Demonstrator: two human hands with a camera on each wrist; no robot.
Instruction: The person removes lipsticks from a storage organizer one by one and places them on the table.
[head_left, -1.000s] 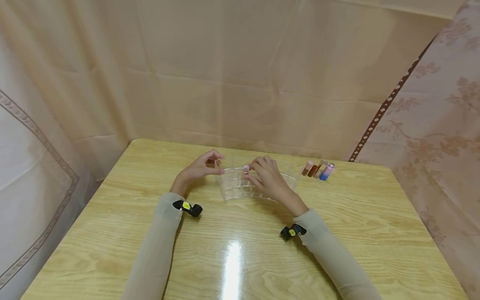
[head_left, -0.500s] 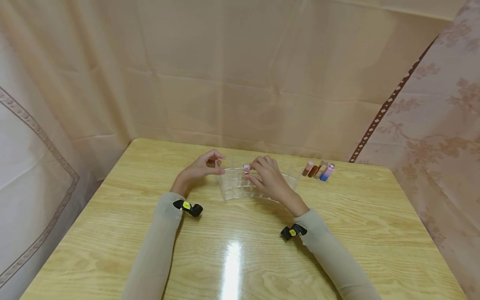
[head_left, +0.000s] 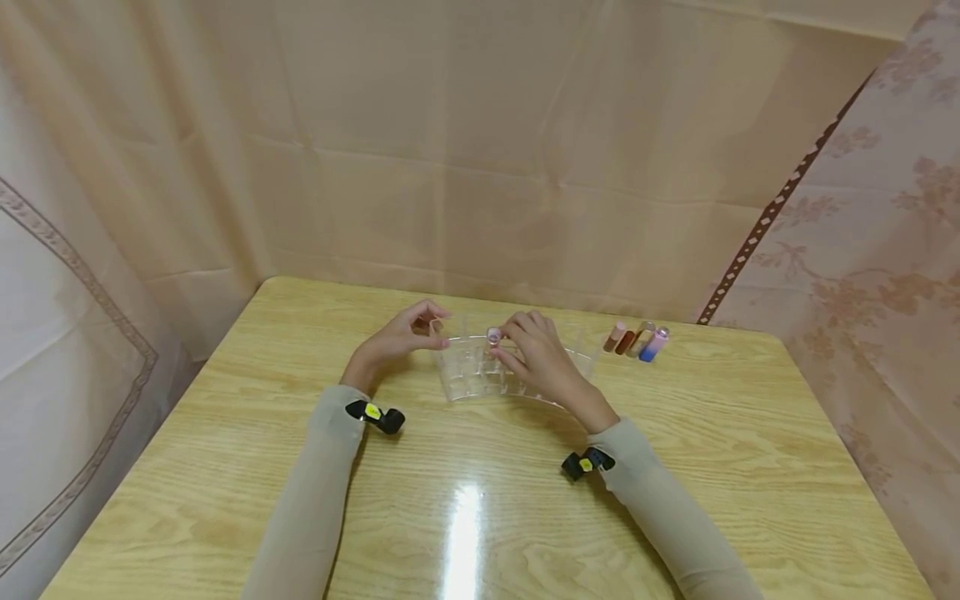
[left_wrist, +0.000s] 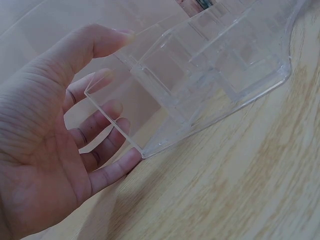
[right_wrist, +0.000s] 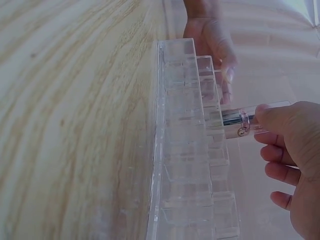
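A clear tiered lipstick organizer (head_left: 472,379) with a curved front stands on the wooden table. My left hand (head_left: 401,337) grips its left end; in the left wrist view the thumb is at the upper edge and the fingers (left_wrist: 102,127) curl around the side panel. My right hand (head_left: 540,354) pinches a lipstick tube (head_left: 492,336) with a clear, pinkish case between thumb and fingers. In the right wrist view this lipstick tube (right_wrist: 237,122) stands at the back tier, its lower end at or inside a compartment; how deep it sits I cannot tell.
To the right of the organizer several lip-color tubes stand close together: a pink-capped one (head_left: 615,336), a dark red-brown one (head_left: 626,342), a clear-and-gold one (head_left: 641,337) and a pink-and-blue one (head_left: 654,344). A beige curtain (head_left: 480,167) hangs behind the table (head_left: 675,467).
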